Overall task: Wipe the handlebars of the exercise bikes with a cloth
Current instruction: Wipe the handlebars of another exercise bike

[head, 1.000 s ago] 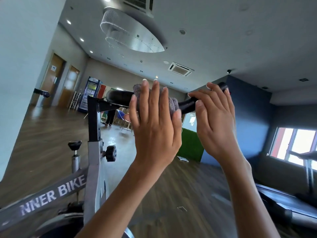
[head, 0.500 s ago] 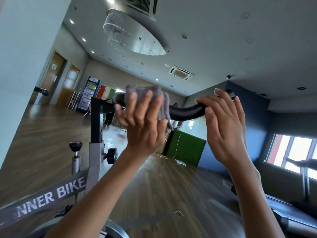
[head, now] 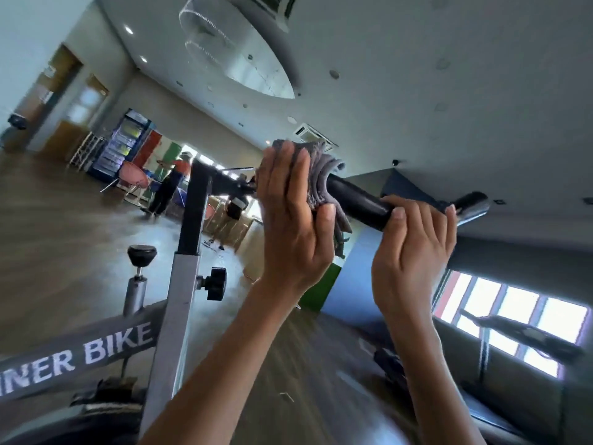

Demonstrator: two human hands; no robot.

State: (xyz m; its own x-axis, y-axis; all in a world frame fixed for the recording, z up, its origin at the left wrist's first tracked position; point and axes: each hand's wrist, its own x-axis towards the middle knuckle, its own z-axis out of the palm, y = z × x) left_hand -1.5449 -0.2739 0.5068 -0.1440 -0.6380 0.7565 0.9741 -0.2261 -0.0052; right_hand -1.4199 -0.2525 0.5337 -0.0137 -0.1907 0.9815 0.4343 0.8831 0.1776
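My left hand (head: pixel 295 220) clamps the grey folded cloth (head: pixel 319 175) round the black padded handlebar (head: pixel 356 200), at its inner end by the silver bike post (head: pixel 183 300). My right hand (head: pixel 414 248) grips the bar's outer end. I reckon we're mid-wipe: the stretch toward the tip is left.

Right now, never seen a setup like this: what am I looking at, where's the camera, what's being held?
There is no robot here. One wide-angle camera sits on a person's head and looks forward at their own two bare hands. The left hand holds a crumpled grey fabric cloth against the black tubular handlebar of a grey-framed exercise bike. The right hand grips the same bar further right, probably to steady it. Behind them is a hall with a wooden floor.
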